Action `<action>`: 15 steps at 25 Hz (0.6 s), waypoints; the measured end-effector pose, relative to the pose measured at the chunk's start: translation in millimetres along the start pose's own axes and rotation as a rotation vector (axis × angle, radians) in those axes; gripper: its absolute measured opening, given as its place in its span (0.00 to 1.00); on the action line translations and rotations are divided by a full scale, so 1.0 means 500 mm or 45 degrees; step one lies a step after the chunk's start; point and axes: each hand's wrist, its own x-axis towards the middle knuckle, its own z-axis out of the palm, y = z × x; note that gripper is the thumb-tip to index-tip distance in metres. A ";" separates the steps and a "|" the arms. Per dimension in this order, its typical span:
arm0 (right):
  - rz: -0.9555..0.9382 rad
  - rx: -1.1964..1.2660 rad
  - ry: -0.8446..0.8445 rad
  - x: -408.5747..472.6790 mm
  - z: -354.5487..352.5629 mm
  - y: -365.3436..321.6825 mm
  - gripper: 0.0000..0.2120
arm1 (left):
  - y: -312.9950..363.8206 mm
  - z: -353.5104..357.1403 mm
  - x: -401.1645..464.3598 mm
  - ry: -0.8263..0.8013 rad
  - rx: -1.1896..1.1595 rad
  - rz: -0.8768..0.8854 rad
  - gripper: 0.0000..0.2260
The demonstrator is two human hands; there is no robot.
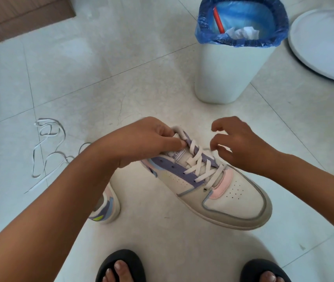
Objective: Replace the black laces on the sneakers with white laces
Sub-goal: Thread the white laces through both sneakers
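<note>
Head view: left hand pinches sneaker lace; right hand hovers, holding nothing.

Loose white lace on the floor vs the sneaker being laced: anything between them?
Head view: the left forearm crosses that stretch, its left hand gripping the sneaker. The second sneaker sits under that arm. Otherwise bare floor tile beside the loose white lace.

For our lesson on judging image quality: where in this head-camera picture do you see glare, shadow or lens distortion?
Head view: soft glare on the floor tiles; a faint shadow on the floor near the sandals; the wide lens bends the bin and tile lines outward; the right hand looks slightly blurred.
</note>
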 end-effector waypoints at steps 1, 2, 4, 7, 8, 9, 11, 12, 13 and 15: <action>0.225 0.222 -0.059 0.000 -0.008 -0.007 0.09 | 0.000 0.002 0.001 -0.002 -0.022 -0.010 0.12; 0.439 0.447 -0.052 0.002 -0.018 -0.016 0.10 | 0.000 0.006 0.004 0.013 -0.030 -0.018 0.12; 0.680 0.790 0.030 0.010 -0.033 -0.044 0.09 | -0.001 0.016 0.010 0.076 -0.075 -0.024 0.12; 0.727 0.844 0.005 0.019 -0.036 -0.094 0.01 | -0.004 0.051 0.019 0.158 -0.203 -0.058 0.16; 0.753 0.802 -0.002 0.019 -0.027 -0.103 0.03 | -0.006 0.064 0.022 0.176 -0.251 -0.075 0.16; 0.822 0.800 0.012 0.021 -0.017 -0.106 0.03 | -0.009 0.076 0.024 0.186 -0.303 -0.094 0.15; 1.012 0.907 0.053 0.024 0.000 -0.103 0.03 | -0.014 0.089 0.031 0.196 -0.363 -0.139 0.14; 1.081 0.944 0.044 0.024 0.006 -0.102 0.04 | -0.016 0.092 0.034 0.205 -0.369 -0.161 0.14; 1.114 0.921 0.020 0.024 0.012 -0.101 0.05 | -0.019 0.092 0.036 0.212 -0.373 -0.175 0.14; 1.097 0.811 -0.056 0.024 0.019 -0.102 0.06 | -0.026 0.093 0.040 0.212 -0.383 -0.184 0.15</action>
